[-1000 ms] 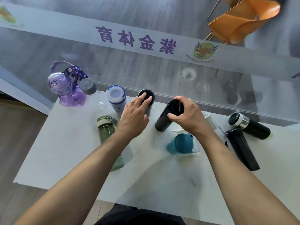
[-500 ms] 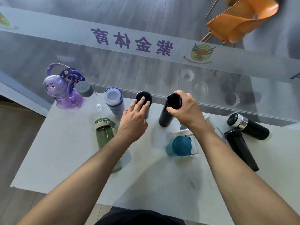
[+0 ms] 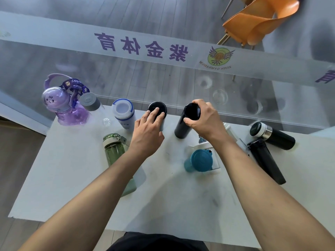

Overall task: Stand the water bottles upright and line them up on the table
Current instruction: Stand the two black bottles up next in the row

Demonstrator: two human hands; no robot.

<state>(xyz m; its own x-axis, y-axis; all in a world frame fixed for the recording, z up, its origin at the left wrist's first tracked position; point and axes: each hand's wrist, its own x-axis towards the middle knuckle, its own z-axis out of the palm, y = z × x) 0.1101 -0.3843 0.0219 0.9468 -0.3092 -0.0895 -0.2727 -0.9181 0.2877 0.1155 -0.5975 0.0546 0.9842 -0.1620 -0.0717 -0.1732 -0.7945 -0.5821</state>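
Ten bottles sit on the desk (image 3: pixel 59 178). Five stand in a row along the far edge: a purple bottle (image 3: pixel 63 105), a clear bottle (image 3: pixel 92 104) with a grey cap, a white bottle (image 3: pixel 124 113), a grey flask (image 3: pixel 159 107) with a black lid, and a black flask (image 3: pixel 184 124). The right hand (image 3: pixel 204 118) has its grip closed around the top of the black flask, which leans a little. The left hand (image 3: pixel 147 132) lies flat, fingers spread, fingertips resting on the grey flask's lid, holding nothing. Just nearer than the left grip stands a green bottle (image 3: pixel 114 151); just nearer than the right grip stands a teal bottle (image 3: pixel 200 160). Beside the right wrist a clear bottle lies mostly hidden. Farther right two black flasks lie on their sides, touching: a capped flask (image 3: pixel 272 135) and a slim flask (image 3: pixel 266 160).

The desk is white, scuffed with grey marks. Beyond it runs a glass wall (image 3: pixel 163 84) with a frosted band of purple characters, grey plank floor and an orange chair (image 3: pixel 257 20) behind.
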